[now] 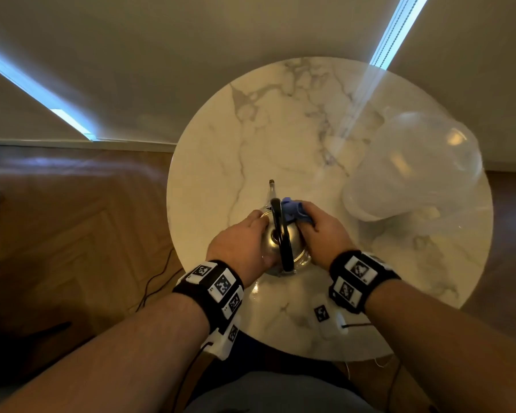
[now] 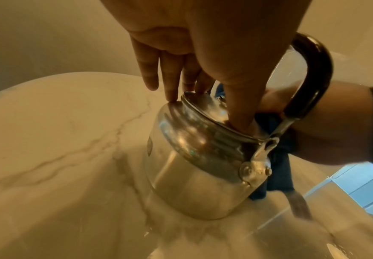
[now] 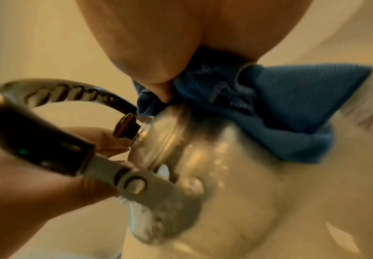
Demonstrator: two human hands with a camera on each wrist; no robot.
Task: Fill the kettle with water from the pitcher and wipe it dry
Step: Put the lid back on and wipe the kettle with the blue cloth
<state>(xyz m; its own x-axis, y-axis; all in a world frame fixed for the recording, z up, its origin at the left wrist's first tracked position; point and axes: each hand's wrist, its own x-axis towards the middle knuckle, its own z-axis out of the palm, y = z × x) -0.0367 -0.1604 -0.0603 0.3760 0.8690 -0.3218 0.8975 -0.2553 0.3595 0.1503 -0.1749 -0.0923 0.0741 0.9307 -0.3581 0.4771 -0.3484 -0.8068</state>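
Two hands work on one steel kettle (image 1: 282,242), which stands on the round marble counter (image 1: 280,120) toward its near edge. Left of the kettle, the left hand (image 1: 239,242) lies against its shoulder and lid; in the left wrist view the fingers (image 2: 170,82) are nearly straight, their tips touching the rim of the lid, with the thumb pressed down on the lid top. Nothing is clasped by that hand. Over the kettle's middle arches the black handle (image 1: 279,231), upright, and the spout (image 1: 271,189) points away from the person. Right of the handle, the right hand (image 1: 322,234) is curled round a bunched blue cloth (image 1: 294,211), holding it against the kettle's right shoulder; the right wrist view shows the cloth (image 3: 291,108) pinched between thumb and fingers and touching the metal. Farther right of the kettle, well apart from it, a clear plastic pitcher (image 1: 411,165) stands on the counter. Both wrists wear black bands with printed markers (image 1: 221,284).
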